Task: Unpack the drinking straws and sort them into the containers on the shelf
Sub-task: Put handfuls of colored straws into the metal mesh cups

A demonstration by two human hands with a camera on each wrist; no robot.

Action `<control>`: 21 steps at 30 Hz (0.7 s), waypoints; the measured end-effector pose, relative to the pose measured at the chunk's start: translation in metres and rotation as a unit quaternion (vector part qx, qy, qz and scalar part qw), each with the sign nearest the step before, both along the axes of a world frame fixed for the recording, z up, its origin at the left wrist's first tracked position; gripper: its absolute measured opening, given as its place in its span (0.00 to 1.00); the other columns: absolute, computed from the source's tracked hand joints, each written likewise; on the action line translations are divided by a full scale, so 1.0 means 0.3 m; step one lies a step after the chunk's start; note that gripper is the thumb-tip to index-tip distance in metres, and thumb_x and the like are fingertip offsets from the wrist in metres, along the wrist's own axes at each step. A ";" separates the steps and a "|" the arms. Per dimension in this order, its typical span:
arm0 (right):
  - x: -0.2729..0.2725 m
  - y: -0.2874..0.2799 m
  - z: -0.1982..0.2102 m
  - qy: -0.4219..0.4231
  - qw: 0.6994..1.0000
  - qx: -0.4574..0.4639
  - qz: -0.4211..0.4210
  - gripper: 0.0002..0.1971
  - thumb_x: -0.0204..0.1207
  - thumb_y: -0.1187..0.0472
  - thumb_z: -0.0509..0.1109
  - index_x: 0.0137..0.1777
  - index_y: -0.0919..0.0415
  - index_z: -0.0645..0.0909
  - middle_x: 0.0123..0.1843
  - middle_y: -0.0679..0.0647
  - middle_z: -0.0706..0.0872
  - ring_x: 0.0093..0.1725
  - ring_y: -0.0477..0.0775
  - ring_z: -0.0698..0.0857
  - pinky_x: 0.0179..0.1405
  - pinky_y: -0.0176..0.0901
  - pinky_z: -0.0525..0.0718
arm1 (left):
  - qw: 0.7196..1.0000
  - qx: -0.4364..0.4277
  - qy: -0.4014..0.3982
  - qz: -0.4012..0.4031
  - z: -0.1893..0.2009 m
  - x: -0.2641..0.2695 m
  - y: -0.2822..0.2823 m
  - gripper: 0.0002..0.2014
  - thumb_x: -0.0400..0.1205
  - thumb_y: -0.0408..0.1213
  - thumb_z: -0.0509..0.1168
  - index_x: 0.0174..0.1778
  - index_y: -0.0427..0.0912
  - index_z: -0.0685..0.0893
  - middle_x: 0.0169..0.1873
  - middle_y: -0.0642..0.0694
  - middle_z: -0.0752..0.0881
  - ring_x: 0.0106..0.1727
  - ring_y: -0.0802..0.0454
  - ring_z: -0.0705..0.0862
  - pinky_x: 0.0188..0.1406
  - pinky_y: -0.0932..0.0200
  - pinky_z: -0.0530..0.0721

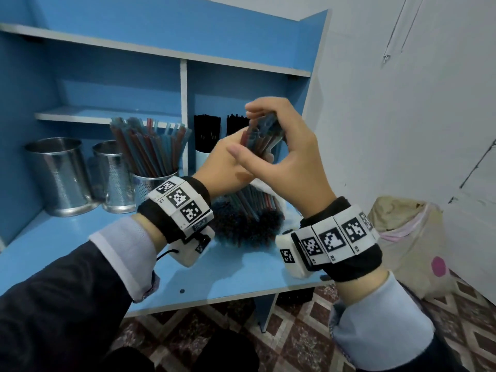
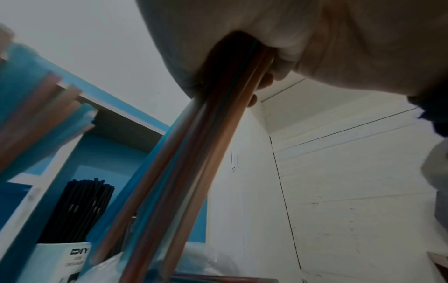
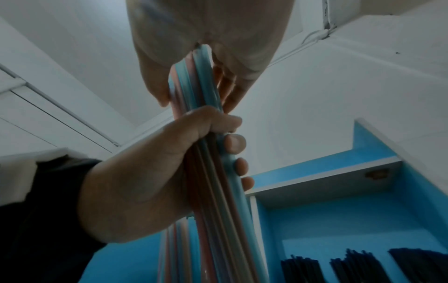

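Coloured straw bundle [image 1: 259, 135] clamped by left hand [image 1: 222, 167] and right hand [image 1: 279, 146]; tips best evened before steel cup [image 1: 150, 183], left, is filled.

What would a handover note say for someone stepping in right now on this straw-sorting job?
Left hand: grips a bundle of coloured straws lower down, fingers curled round it.
Right hand: holds the same bundle near its top.
Below the hands on the blue desk stands the plastic pack of coloured straws, still holding many.
Done: one steel cup already holds coloured straws; black straws stand in white holders in the right compartment.
Left: place the held bundle, empty the pack. Two steel cups to the left show no straws.
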State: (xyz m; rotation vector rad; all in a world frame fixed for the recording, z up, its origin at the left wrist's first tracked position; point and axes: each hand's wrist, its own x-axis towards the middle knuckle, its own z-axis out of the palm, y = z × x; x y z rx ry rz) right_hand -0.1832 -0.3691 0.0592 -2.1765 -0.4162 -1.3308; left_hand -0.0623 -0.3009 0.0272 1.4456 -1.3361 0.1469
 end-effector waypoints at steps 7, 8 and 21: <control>0.134 0.109 0.003 -0.035 0.999 -0.035 0.012 0.26 0.73 0.69 0.74 0.71 0.68 0.74 0.65 0.57 0.77 0.67 0.48 0.76 0.72 0.37 0.72 | 0.997 -0.038 0.040 0.044 -0.034 0.060 0.133 0.08 0.78 0.21 0.63 0.34 0.33 0.78 0.24 0.51 0.79 0.27 0.62 0.78 0.28 0.64 0.73; 0.153 0.122 0.000 -0.029 0.999 -0.033 0.016 0.26 0.73 0.70 0.74 0.72 0.68 0.74 0.65 0.58 0.77 0.67 0.48 0.76 0.72 0.36 0.71 | 0.997 -0.043 0.045 0.049 -0.040 0.069 0.146 0.11 0.78 0.21 0.63 0.33 0.39 0.78 0.23 0.55 0.79 0.26 0.66 0.77 0.27 0.68 0.72; 0.296 0.176 -0.154 0.180 0.984 -0.007 0.006 0.12 0.83 0.64 0.67 0.64 0.62 0.84 0.64 0.54 0.84 0.67 0.49 0.78 0.72 0.43 0.72 | 0.953 0.065 0.294 0.039 -0.284 0.161 0.261 0.09 0.77 0.21 0.72 0.50 0.33 0.84 0.39 0.51 0.91 0.44 0.60 0.89 0.45 0.62 0.86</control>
